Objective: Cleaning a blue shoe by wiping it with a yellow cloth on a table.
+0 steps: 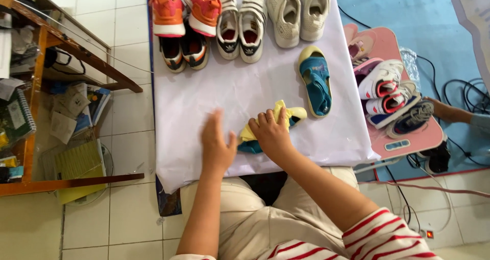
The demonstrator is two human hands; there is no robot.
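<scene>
My right hand (272, 134) presses a yellow cloth (278, 115) onto a teal and yellow sandal (297, 115) at the near edge of the white sheet (224, 94). My left hand (216, 143) rests flat on the sheet just to the left of the sandal, fingers apart and holding nothing. The matching teal sandal (315, 80) lies upright a little farther away to the right.
Along the sheet's far edge stand orange sneakers (186, 7), dark sneakers (184, 50), white strap shoes (241, 26) and beige knit shoes (298, 10). A pink board (408, 132) on the right holds several more shoes. Another person's hand (444, 109) reaches in there. A wooden shelf (46, 86) stands on the left.
</scene>
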